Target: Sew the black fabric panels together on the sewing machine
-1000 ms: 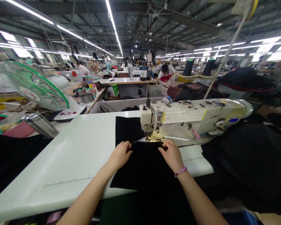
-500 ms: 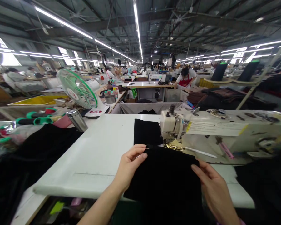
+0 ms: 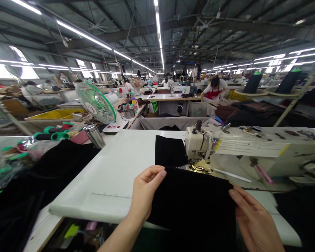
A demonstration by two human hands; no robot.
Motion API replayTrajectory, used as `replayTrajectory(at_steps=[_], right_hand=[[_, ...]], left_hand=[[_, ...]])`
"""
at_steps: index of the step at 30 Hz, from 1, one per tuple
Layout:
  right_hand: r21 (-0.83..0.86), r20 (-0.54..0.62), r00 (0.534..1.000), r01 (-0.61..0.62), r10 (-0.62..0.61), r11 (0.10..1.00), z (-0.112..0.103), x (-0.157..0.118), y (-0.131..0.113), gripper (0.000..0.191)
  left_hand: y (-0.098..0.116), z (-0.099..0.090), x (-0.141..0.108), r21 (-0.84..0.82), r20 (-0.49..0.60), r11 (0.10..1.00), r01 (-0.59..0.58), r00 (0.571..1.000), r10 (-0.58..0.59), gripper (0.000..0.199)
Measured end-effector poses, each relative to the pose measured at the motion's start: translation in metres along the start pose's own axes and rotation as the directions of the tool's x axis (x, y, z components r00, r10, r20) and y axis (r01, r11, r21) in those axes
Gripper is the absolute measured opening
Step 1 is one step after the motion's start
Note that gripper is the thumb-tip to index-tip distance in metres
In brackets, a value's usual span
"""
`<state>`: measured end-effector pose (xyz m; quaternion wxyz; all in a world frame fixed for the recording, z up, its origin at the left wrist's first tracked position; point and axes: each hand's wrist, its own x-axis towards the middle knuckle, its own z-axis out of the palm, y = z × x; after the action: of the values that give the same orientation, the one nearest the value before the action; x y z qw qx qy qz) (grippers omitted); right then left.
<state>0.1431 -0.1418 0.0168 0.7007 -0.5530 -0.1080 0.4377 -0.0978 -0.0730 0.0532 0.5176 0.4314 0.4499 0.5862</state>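
Observation:
A piece of black fabric (image 3: 194, 203) is stretched between my two hands, its upper edge nearly straight. My left hand (image 3: 148, 187) pinches the upper left corner between thumb and fingers. At the upper right corner, my right hand (image 3: 254, 213) grips the same cloth. Just beyond it, a second black fabric piece (image 3: 170, 150) lies flat on the white sewing table (image 3: 126, 154), left of the needle area. The sewing machine (image 3: 199, 143) stands behind the held cloth, with its gold-coloured plate (image 3: 201, 166) showing under the head. The cloth's lower part drops over the table's front edge.
A white pen-like stick (image 3: 232, 175) and a pink-handled tool (image 3: 264, 173) are by the machine. On the left are a green-rimmed fan (image 3: 96, 105), a steel flask (image 3: 94, 135), thread spools and dark cloth (image 3: 60, 168). A person in a red apron (image 3: 214, 91) works farther back.
The view has shifted slightly left, so everything sits farther right. My hands have drawn the held cloth's upper edge straighter, and my right hand is a little lower.

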Motion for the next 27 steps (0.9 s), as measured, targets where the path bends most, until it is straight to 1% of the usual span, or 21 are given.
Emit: replayTrajectory(at_steps=[3, 6, 8, 11, 13, 15, 19, 22, 27], right_hand=[[0.02, -0.008, 0.999, -0.036, 0.036, 0.999, 0.0, -0.001, -0.002, 0.053], [0.009, 0.007, 1.0, -0.021, 0.021, 1.0, -0.001, 0.001, -0.001, 0.051], [-0.018, 0.028, 0.999, 0.033, -0.032, 0.999, -0.001, 0.002, 0.001, 0.047], [-0.071, 0.066, 0.985, 0.162, -0.157, 0.984, 0.001, 0.001, 0.004, 0.041], [-0.1, 0.104, 0.967, 0.243, -0.233, 0.965, 0.003, 0.0, 0.004, 0.036], [-0.104, 0.15, 0.951, 0.286, -0.269, 0.953, 0.006, 0.0, 0.003, 0.032], [-0.038, 0.204, 0.941, 0.282, -0.269, 0.959, 0.012, 0.001, 0.001, 0.029], [-0.005, 0.21, 0.944, 0.263, -0.256, 0.965, 0.014, 0.001, -0.001, 0.029], [-0.002, 0.201, 0.947, 0.255, -0.25, 0.967, 0.016, 0.002, -0.002, 0.03]], left_hand=[[0.002, 0.0, 0.0, 0.007, -0.028, 1.0, 0.021, 0.999, -0.021, 0.022], [0.002, -0.001, 0.001, 0.026, -0.043, 0.999, 0.019, 0.999, -0.018, 0.022], [0.002, -0.001, 0.002, 0.022, -0.04, 0.999, 0.026, 0.999, -0.025, 0.023], [0.003, -0.002, 0.004, -0.025, -0.043, 0.998, 0.059, 0.997, -0.06, 0.026], [0.004, -0.003, 0.006, -0.069, -0.071, 0.994, 0.079, 0.994, -0.083, 0.03], [0.006, -0.004, 0.009, -0.103, -0.112, 0.99, 0.099, 0.987, -0.111, 0.035], [0.008, -0.004, 0.013, -0.113, -0.156, 0.98, 0.164, 0.971, -0.18, 0.04], [0.009, -0.003, 0.011, -0.101, -0.17, 0.978, 0.182, 0.965, -0.197, 0.041], [0.012, -0.003, 0.006, -0.102, -0.196, 0.973, 0.205, 0.955, -0.222, 0.042]])
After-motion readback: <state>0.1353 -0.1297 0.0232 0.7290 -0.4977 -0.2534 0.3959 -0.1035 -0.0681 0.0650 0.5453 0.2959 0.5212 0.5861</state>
